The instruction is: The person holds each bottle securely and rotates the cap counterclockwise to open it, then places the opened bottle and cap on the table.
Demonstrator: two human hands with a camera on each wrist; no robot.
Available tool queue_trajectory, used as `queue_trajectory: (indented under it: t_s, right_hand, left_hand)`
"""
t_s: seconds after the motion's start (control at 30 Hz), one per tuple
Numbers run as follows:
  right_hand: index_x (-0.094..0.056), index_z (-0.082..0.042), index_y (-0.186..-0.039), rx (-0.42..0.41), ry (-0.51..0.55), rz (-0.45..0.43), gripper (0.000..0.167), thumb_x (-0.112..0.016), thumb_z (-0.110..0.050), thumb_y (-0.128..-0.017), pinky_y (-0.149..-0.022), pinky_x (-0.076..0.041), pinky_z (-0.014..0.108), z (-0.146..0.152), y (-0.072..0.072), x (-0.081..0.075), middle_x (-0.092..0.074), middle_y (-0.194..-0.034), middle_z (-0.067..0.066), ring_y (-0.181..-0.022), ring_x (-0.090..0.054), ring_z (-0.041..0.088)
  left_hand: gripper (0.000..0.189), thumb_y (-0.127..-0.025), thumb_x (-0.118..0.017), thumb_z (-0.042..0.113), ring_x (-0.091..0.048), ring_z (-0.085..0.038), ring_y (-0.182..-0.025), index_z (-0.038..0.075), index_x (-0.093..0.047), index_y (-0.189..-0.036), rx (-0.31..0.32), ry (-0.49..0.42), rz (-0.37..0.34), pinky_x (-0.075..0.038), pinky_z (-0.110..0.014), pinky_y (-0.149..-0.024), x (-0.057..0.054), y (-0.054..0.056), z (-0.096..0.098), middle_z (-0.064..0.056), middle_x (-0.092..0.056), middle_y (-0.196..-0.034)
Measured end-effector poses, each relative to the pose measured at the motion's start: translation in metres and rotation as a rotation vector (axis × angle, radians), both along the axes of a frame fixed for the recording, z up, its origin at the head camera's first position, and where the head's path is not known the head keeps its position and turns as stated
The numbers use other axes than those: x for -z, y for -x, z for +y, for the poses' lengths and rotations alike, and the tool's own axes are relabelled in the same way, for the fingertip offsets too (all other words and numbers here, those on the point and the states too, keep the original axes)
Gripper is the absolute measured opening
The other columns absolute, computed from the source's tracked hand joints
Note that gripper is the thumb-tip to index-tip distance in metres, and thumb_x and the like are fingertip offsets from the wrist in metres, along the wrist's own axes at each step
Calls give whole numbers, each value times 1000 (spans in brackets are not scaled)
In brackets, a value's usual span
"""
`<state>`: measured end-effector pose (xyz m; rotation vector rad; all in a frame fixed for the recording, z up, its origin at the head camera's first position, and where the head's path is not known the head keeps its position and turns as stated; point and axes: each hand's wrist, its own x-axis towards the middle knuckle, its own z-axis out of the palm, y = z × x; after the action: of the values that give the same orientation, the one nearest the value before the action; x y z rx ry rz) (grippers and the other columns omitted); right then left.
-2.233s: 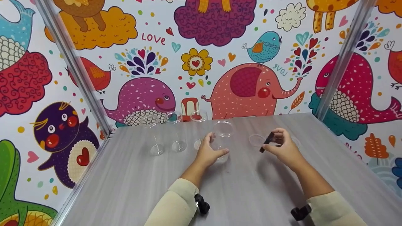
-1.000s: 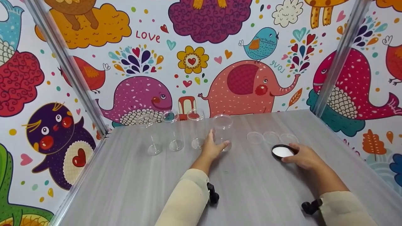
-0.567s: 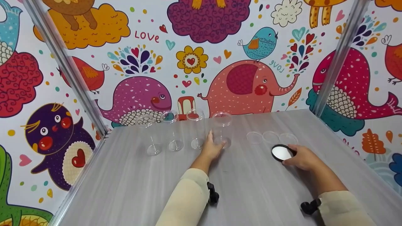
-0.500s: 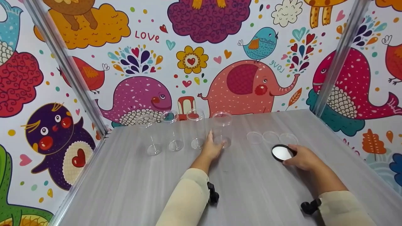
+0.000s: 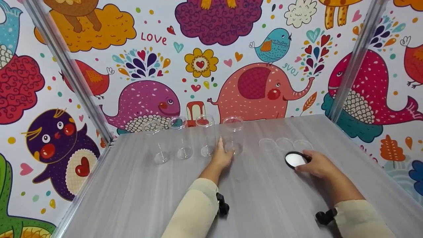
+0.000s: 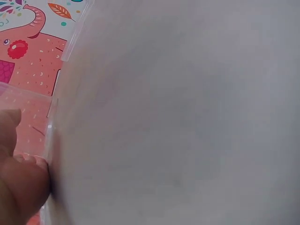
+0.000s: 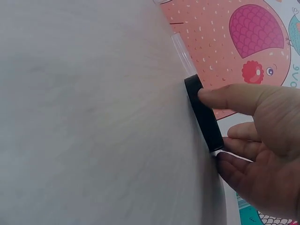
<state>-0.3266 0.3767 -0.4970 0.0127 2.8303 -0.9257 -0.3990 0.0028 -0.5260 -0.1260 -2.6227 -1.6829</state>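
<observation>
In the head view, my left hand [image 5: 220, 158] is beside the base of the rightmost clear jar [image 5: 233, 135], thumb near its front and fingers along its left side. The jar stands upright and uncapped on the table. In the left wrist view, part of the left hand [image 6: 21, 178] shows at the left edge by clear plastic. My right hand [image 5: 318, 164] pinches a black lid with a white inside [image 5: 295, 160], white face up, low over the table. The right wrist view shows the thumb on the rim of that black lid [image 7: 204, 112].
Three more clear jars stand in a row to the left, such as the tall clear jar [image 5: 205, 136]. Three thin clear discs [image 5: 267, 144] lie behind the black lid. A patterned wall [image 5: 201, 89] and metal posts [image 5: 358, 62] border the grey table [image 5: 142, 198].
The left hand has pushed the rightmost jar back into line with the others, then loosened its fingers. The right hand has turned the lid white side up and brought it down near the table.
</observation>
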Motion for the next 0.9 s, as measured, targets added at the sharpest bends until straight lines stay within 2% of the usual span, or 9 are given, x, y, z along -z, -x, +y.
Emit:
queue_trajectory:
  t_s: [0.13,0.23,0.4,0.5,0.57,0.63,0.7,0.8,0.9]
  right_hand:
    - [-34,6,-163,-2,16,28,102,-81,-50,-92,-122,-33,74,-3,0,-7,-42,-159,41,-148,-41,58]
    - [-34,0,-165,27,33,49,98,-76,-55,-95,-121,-33,75,-10,0,-16,-36,-164,39,-152,-36,59]
    - [-36,-9,-166,57,84,94,93,-71,-59,-97,-119,-41,73,-29,0,-30,-29,-171,33,-153,-36,58]
    - [-41,-14,-165,63,113,119,87,-69,-60,-97,-116,-45,71,-43,3,-38,-32,-171,30,-153,-37,56]
    - [-45,-17,-163,69,135,146,80,-66,-60,-100,-116,-46,70,-53,5,-42,-35,-171,28,-153,-39,55]
    - [-51,-17,-159,78,174,189,71,-61,-59,-103,-117,-46,69,-63,8,-44,-41,-168,25,-150,-43,53]
    - [-58,-16,-154,93,211,239,65,-55,-60,-106,-118,-46,68,-73,9,-44,-49,-163,23,-147,-48,50]
    - [-65,-12,-145,106,274,330,60,-49,-58,-109,-118,-48,65,-90,12,-43,-60,-154,20,-142,-54,44]
    - [-65,-11,-145,105,312,387,58,-48,-55,-111,-117,-49,63,-107,17,-42,-63,-151,18,-139,-57,41]
  left_hand:
    - [83,-106,-63,26,-27,-44,-163,6,-15,-171,16,6,-21,-23,-58,-135,0,-5,-6,-25,-29,-174]
    - [83,-106,-63,29,-26,-45,-164,6,-17,-171,46,11,-28,-22,-60,-135,-2,-11,-12,-26,-28,-175]
    - [82,-105,-65,34,-31,-48,-161,3,-22,-169,117,32,-17,-27,-61,-132,-8,-27,-28,-29,-32,-172]
    - [73,-107,-63,31,-39,-46,-158,1,-32,-165,160,0,23,-33,-58,-131,-15,-36,-40,-28,-40,-168]
    - [60,-109,-59,27,-46,-42,-155,1,-42,-161,160,-14,83,-37,-55,-129,-20,-42,-50,-24,-49,-164]
    - [48,-112,-53,26,-54,-39,-148,0,-54,-152,132,7,176,-42,-53,-126,-25,-47,-60,-21,-60,-156]
    - [42,-114,-48,27,-63,-37,-140,2,-64,-144,67,58,268,-48,-53,-121,-31,-52,-70,-17,-69,-145]
    - [42,-114,-45,31,-71,-35,-127,5,-72,-133,-70,192,404,-54,-55,-112,-41,-58,-86,-14,-77,-132]
    - [42,-113,-47,35,-72,-35,-124,10,-75,-130,-195,351,510,-54,-58,-108,-52,-61,-102,-12,-77,-132]
